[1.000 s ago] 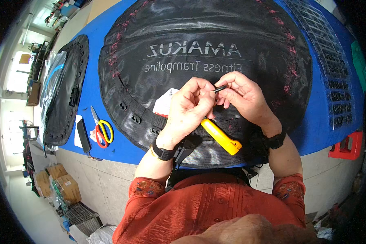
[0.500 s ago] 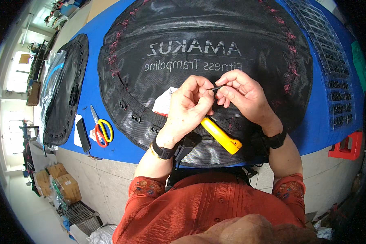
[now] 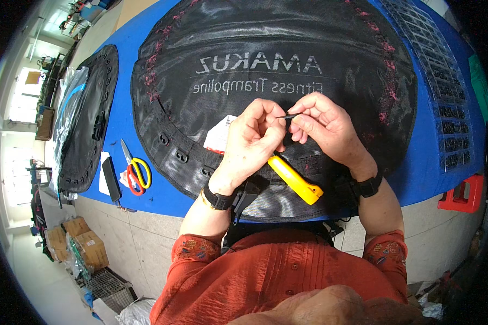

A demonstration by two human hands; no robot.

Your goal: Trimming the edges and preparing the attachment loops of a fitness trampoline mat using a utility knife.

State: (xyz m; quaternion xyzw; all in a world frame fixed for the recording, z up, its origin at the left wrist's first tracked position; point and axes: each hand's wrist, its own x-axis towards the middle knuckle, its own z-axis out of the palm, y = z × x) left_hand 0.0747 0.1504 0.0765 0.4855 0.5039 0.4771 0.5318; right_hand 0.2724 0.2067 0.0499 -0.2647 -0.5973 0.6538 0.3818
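Black and slim, a small piece is pinched by the fingertips of the left hand and right hand, nearly together above the round mat, presumably for fine control. The yellow tool lies below, partly hidden by the left hand. Versus one second earlier, the piece slants less steeply.
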